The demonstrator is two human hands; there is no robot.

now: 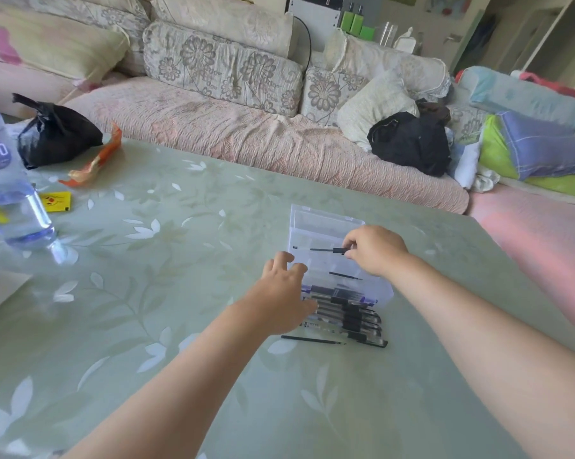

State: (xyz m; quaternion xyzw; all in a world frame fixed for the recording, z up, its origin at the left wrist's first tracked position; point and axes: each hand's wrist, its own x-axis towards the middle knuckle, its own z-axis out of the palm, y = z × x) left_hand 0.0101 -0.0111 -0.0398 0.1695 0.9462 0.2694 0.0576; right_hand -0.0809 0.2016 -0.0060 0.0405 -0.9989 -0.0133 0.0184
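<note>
A clear plastic pencil case [326, 226] lies open on the green leaf-patterned table [180, 260]. My right hand [375, 250] pinches a black pen [329, 250] over the open case. A thin black refill [345, 276] lies inside the case. My left hand [283, 293] hovers with spread fingers at the case's left edge, over the ends of several black pens [349, 321] lined up in front of the case. A loose black refill [312, 340] lies on the table closest to me.
A water bottle [8, 190] stands at the left edge. A black plastic bag [56, 134], an orange wrapper [94, 164] and a yellow packet [57, 201] lie at the far left. Behind the table runs a pink sofa [246, 134] with cushions and a black garment [412, 142].
</note>
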